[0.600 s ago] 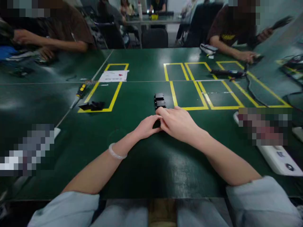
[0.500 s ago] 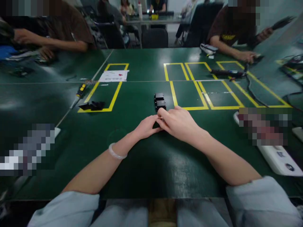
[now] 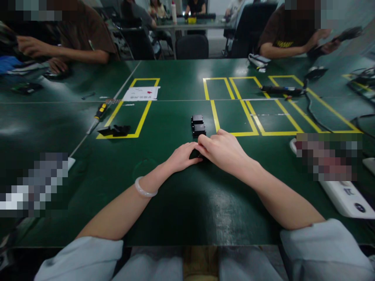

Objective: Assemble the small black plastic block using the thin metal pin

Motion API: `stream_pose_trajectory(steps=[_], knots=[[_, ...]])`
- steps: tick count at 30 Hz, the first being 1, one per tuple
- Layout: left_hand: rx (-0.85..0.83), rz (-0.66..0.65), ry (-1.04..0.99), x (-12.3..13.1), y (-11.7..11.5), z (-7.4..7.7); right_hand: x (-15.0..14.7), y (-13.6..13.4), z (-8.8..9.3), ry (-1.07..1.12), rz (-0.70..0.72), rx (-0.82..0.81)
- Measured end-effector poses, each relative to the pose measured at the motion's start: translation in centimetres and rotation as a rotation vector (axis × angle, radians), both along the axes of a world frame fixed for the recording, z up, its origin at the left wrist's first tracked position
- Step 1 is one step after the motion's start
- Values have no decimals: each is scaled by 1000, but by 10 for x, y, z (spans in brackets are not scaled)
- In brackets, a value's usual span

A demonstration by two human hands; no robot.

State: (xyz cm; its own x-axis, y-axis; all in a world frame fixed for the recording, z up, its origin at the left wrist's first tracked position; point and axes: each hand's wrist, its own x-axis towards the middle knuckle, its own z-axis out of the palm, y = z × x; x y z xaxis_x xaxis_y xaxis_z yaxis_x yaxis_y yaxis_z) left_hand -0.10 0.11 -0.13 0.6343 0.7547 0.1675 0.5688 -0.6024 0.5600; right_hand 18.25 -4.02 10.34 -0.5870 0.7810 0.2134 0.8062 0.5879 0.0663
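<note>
Both hands meet low over the table's middle. My left hand (image 3: 184, 157), with a pale bangle on its wrist, has thumb and fingers bent around a small dark piece, mostly hidden. My right hand (image 3: 224, 151) is closed over that same spot, its curled fingers covering what they pinch. Just beyond the fingertips stand two black box-shaped parts, joined or side by side, one behind the other (image 3: 198, 125); I cannot tell whether the hidden piece connects to them.
Yellow tape rectangles mark the green table (image 3: 175, 207). To the left lie a yellow-black screwdriver (image 3: 101, 112), black parts (image 3: 115, 130) and a paper sheet (image 3: 141, 93). A black corded tool (image 3: 283, 90) lies right. White devices (image 3: 348, 197) flank my arms; two co-workers sit across.
My right hand has shifted slightly to the right, and a bit of dark piece shows between the hands. The co-worker at right has lifted a hand from the table.
</note>
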Motion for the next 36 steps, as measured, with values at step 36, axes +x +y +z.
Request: stream_pose_trajectory(steps=[36], knots=[[35, 14, 33, 1, -2, 0, 0, 2, -1, 39, 35, -14]])
